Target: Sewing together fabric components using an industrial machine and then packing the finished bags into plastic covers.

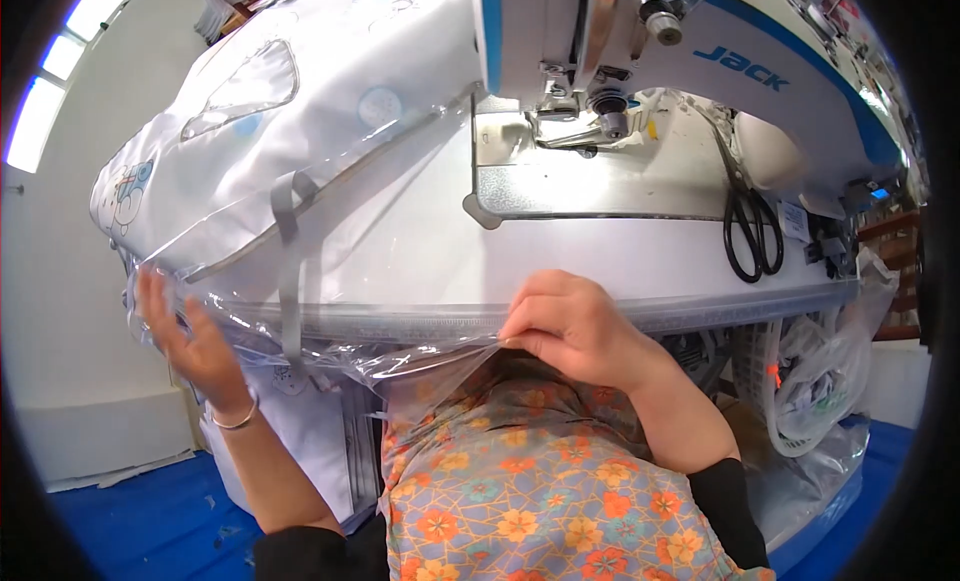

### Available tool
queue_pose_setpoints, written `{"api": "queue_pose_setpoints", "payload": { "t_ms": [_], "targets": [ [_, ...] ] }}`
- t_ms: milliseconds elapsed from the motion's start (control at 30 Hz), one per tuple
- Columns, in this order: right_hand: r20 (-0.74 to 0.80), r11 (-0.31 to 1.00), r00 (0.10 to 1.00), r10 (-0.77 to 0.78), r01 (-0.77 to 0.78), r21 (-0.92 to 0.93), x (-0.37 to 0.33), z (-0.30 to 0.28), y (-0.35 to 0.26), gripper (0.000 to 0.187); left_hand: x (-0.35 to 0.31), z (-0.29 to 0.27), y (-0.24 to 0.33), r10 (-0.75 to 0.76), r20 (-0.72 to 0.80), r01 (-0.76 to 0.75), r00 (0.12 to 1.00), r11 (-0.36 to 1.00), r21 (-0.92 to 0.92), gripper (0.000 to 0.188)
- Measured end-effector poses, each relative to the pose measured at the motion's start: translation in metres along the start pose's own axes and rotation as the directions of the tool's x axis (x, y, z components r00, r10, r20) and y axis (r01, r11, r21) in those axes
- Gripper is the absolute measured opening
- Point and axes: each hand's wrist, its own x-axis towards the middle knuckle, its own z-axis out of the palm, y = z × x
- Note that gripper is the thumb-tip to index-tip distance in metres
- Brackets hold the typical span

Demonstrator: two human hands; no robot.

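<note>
My right hand (575,326) pinches the edge of a clear plastic sheet (430,366) at the table's front edge, pulling it into a taut fold. My left hand (192,346) is raised at the left end of the table, fingers stretched out, against or just beside the crumpled film; whether it touches is unclear. A large white printed fabric piece (340,101) with grey edging and a clear window spreads over the table's left side. From its edging a grey strap (288,261) hangs down over the table front.
An industrial sewing machine (790,81) stands at the back right, above its metal bed plate (610,186). Black-handled scissors (750,226) lie to the right of the plate. A white basket (780,401) with plastic bags hangs below right. Stacked white pieces (300,446) stand below left.
</note>
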Motion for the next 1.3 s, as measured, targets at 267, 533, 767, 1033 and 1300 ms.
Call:
{"api": "queue_pose_setpoints", "payload": {
  "t_ms": [267,533,767,1033,1300],
  "targets": [
    [-0.021,0.959,0.998,-0.06,0.052,-0.277,0.017,0.0,0.007,0.016,-0.262,-0.074,-0.215,-0.972,0.093,0.899,0.216,0.161,-0.408,0.058],
    [0.303,0.789,0.941,-0.153,0.301,-0.536,0.007,0.073,-0.036,0.028,-0.188,0.016,-0.221,-0.829,0.545,0.601,0.127,-0.373,-0.707,0.061],
    [0.504,0.83,0.856,-0.114,0.36,-0.425,0.043,0.134,-0.054,0.028,-0.194,0.0,-0.266,-0.991,0.13,0.638,0.018,-0.089,-0.765,0.031],
    [0.865,0.698,0.436,0.249,0.539,-0.472,0.051,0.208,-0.058,0.004,-0.167,-0.073,-0.266,-0.945,-0.252,0.73,0.208,0.322,-0.603,0.034],
    [0.694,0.639,0.628,-0.353,0.704,-0.311,0.026,0.122,-0.142,0.028,-0.073,-0.139,-0.314,-0.932,-0.112,0.515,0.346,0.288,-0.807,0.034]
  ]
}}
